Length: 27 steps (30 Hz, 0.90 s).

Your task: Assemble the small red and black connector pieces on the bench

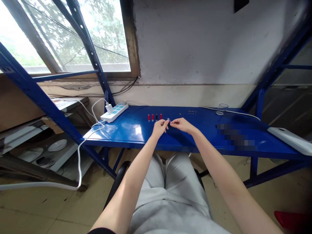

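My left hand is closed in a pinch above the middle of the blue table. Close beside it, my right hand pinches with thumb and forefinger. Between the fingertips shows a small dark piece with a clear or shiny part, too small to name. Just beyond my left hand stand several short cylinders in a row, red and black with pale lower ends. Farther back, to the right of my hands, is a row of tiny metallic pieces.
A white power strip with a plugged-in cable lies at the table's left end. Toward the right are a clear glass, a blurred-out dark item and a white flat object. Blue rack posts rise at both sides.
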Tool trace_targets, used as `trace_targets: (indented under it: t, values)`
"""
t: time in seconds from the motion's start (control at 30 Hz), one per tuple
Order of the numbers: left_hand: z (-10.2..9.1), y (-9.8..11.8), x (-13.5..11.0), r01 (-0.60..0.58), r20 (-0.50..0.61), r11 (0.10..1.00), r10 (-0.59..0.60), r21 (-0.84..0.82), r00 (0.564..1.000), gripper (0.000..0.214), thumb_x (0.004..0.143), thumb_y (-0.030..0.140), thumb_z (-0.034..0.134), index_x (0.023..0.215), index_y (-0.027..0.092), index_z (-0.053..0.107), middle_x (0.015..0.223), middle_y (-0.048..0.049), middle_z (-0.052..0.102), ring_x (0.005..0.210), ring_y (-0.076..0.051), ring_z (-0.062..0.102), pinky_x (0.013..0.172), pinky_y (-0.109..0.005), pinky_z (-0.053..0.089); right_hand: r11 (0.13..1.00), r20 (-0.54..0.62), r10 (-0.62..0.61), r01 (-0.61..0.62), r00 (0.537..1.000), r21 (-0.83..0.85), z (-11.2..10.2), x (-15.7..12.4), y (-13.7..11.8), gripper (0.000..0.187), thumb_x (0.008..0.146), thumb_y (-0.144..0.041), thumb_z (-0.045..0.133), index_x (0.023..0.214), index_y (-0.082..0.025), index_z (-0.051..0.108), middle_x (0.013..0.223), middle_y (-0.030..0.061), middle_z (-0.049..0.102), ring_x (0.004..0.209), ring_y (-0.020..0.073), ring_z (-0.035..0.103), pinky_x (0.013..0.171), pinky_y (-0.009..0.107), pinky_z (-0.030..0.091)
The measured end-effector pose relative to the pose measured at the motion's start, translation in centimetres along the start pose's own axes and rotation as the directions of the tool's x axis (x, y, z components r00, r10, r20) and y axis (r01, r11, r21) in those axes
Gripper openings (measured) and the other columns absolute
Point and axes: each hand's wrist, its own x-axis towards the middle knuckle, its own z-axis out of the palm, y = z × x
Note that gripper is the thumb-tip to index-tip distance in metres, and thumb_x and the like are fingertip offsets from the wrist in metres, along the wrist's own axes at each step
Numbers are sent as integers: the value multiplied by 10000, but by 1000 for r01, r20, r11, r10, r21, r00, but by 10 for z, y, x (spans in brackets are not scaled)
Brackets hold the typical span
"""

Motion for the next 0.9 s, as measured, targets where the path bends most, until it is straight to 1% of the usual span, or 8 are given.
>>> trace_targets:
  t: [0.13, 0.33, 0.5, 0.57, 0.63, 0.7, 0.8, 0.9]
  values:
    - [0, -3, 1, 6, -5, 999, -6, -34, 1000, 381, 763, 526, 522, 687, 154, 552, 551, 10, 580, 379, -61, 488, 415, -184, 369, 1000, 52, 7, -8, 999, 11, 4, 1, 3, 309, 694, -443, 589, 708, -144, 666, 549, -7, 566, 478, 84, 436, 487, 230, 348]
    - [2, -7, 4, 15, 6, 997, -15, -76, 1000, 351, 755, 501, 550, 696, 155, 532, 514, 31, 516, 372, -62, 477, 379, -178, 360, 999, 116, 16, -21, 993, 47, 7, 6, 7, 244, 683, -394, 614, 701, -151, 625, 588, 7, 601, 464, 89, 481, 483, 237, 393]
    - [1, -4, 2, -2, 16, 996, 3, -91, 1000, 304, 779, 465, 534, 736, 165, 516, 568, 29, 531, 372, -50, 468, 385, -174, 357, 1000, 191, 10, -4, 982, -29, -2, 16, 10, 199, 674, -353, 620, 690, -155, 612, 562, 7, 601, 460, 103, 505, 472, 235, 396]
    - [0, -3, 1, 7, -9, 996, -8, -92, 1000, 289, 793, 456, 517, 745, 171, 504, 593, 24, 548, 368, -45, 459, 390, -175, 356, 995, 122, 38, -27, 992, -92, -11, 24, 18, 188, 678, -339, 616, 690, -152, 605, 568, 15, 605, 465, 110, 509, 481, 242, 395]
    - [-1, -2, 0, 20, -29, 997, -22, -79, 999, 274, 798, 441, 510, 743, 173, 503, 606, 16, 561, 376, -48, 462, 404, -180, 369, 981, -98, 76, -92, 992, -169, -20, 34, 31, 170, 686, -316, 606, 669, -148, 588, 569, 22, 598, 476, 116, 506, 497, 249, 386]
    - [-1, -2, -1, 31, -22, 998, -33, -52, 999, 258, 798, 424, 509, 739, 173, 510, 608, 8, 570, 392, -56, 473, 423, -186, 386, 962, -288, 97, -164, 953, -218, -27, 43, 46, 159, 693, -303, 600, 662, -148, 580, 586, 28, 598, 508, 123, 511, 522, 254, 377]
    - [-1, -1, -2, 47, 7, 999, -47, -13, 999, 242, 795, 402, 505, 721, 172, 519, 595, 5, 576, 409, -63, 480, 447, -192, 400, 933, -381, 78, -203, 921, -298, -29, 52, 62, 157, 686, -301, 608, 641, -153, 581, 601, 26, 594, 553, 133, 516, 545, 253, 359]
    - [-1, 1, -2, 51, 13, 999, -51, 13, 999, 227, 791, 375, 499, 695, 170, 519, 574, 8, 571, 412, -65, 476, 453, -194, 398, 915, -371, 93, -226, 924, -334, -24, 58, 68, 161, 695, -307, 600, 651, -153, 592, 622, 25, 598, 575, 133, 521, 551, 242, 356]
